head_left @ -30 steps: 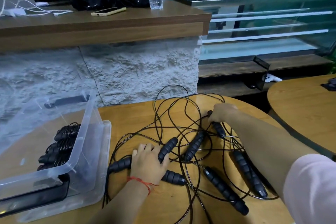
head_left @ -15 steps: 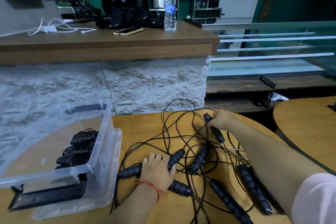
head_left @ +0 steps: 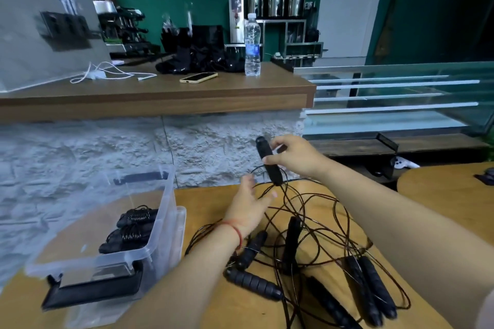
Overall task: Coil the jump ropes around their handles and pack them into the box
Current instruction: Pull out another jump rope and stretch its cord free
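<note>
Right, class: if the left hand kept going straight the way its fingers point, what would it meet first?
Most likely the black cord looping under the raised handle held in the right hand; the left hand is just short of it, though depth is unclear.

one rope handle (head_left: pixel 331 304) runs off the bottom edge.

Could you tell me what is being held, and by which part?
The right hand grips a raised jump-rope handle near its middle; the left hand, fingers straight, holds nothing.
</note>
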Demonstrator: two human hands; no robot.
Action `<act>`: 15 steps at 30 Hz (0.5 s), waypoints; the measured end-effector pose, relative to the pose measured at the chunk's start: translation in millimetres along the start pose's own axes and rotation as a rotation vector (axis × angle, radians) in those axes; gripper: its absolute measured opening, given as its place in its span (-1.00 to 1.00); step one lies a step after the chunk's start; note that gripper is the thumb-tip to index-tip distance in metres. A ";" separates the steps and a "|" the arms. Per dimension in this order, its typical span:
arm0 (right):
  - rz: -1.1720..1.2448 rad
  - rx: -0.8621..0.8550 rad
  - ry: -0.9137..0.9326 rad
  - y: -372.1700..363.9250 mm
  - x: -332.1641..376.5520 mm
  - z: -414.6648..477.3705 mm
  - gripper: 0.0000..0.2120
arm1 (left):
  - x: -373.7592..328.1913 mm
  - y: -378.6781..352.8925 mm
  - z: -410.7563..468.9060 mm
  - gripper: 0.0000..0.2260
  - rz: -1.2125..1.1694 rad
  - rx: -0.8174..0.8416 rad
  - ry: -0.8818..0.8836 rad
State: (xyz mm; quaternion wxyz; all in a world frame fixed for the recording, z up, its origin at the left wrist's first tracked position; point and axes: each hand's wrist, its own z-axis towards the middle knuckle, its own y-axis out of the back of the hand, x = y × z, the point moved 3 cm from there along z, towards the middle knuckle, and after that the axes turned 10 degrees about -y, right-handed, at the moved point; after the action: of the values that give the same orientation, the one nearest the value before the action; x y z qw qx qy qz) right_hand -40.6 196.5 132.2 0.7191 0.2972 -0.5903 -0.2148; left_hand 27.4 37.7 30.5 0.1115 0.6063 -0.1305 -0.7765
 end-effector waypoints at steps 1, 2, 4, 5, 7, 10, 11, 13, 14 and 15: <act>0.007 0.004 0.030 -2.1 11.2 -3.4 -0.74 | -13.2 2.9 9.7 -0.38 -0.077 -0.043 -0.003; 0.025 0.014 0.059 -3.5 22.1 -7.5 -0.73 | -27.5 8.0 17.0 -0.45 -0.109 -0.085 -0.008; 0.125 0.047 0.091 -6.8 39.5 -17.8 -0.76 | -45.1 16.8 28.3 -0.63 -0.215 -0.150 0.019; 0.189 0.058 0.095 -7.8 45.9 -22.6 -0.77 | -52.2 19.6 29.2 -0.68 -0.309 -0.162 0.048; 0.303 0.046 0.078 -11.5 48.7 -29.4 -0.72 | -59.4 20.5 29.4 -0.77 -0.516 -0.150 0.068; 0.500 0.140 -0.013 -23.2 37.5 -45.9 -0.65 | -76.2 30.0 30.7 -0.85 -0.717 -0.182 0.011; 0.538 0.193 -0.058 -30.5 28.6 -51.5 -0.63 | -81.2 36.6 33.1 -0.90 -0.746 -0.204 0.002; 0.601 0.276 -0.145 -42.4 10.9 -65.8 -0.62 | -95.2 52.8 36.5 -0.88 -0.776 -0.216 -0.002; 0.609 0.300 -0.161 -45.7 2.8 -73.2 -0.64 | -99.3 61.2 38.0 -0.82 -0.768 -0.215 0.005; 0.578 0.307 -0.154 -47.5 -5.4 -78.1 -0.67 | -103.9 69.2 38.4 -0.77 -0.738 -0.212 0.010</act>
State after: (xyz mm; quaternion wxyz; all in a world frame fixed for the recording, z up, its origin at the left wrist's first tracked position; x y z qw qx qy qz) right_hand 36.5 178.9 86.0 0.6504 0.2054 -0.7281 0.0676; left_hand 16.0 9.6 157.6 -0.1128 0.6012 0.1782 -0.7707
